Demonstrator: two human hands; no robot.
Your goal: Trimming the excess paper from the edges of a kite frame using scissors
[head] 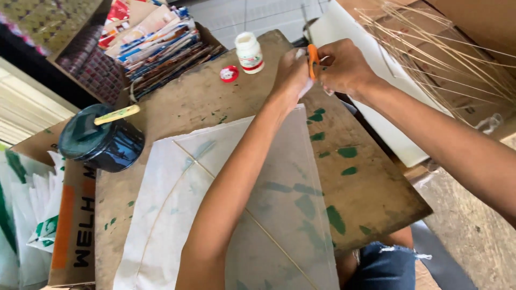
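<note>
A white paper kite (pixel 269 215) with thin stick spars lies on a worn wooden board (pixel 365 188) stained with green paint. At the kite's far tip, my left hand (pixel 290 72) pinches a small piece of white paper. My right hand (pixel 344 67) grips orange-handled scissors (pixel 313 56) right against that paper; the blades are hidden between my hands.
A white glue bottle (pixel 249 52) stands open on the board, its red cap (pixel 229 73) beside it. A dark tin (pixel 102 140) with a stick across it sits at left. Stacked coloured papers (pixel 161 43) lie behind. Thin bamboo sticks (pixel 446 53) fan out at right.
</note>
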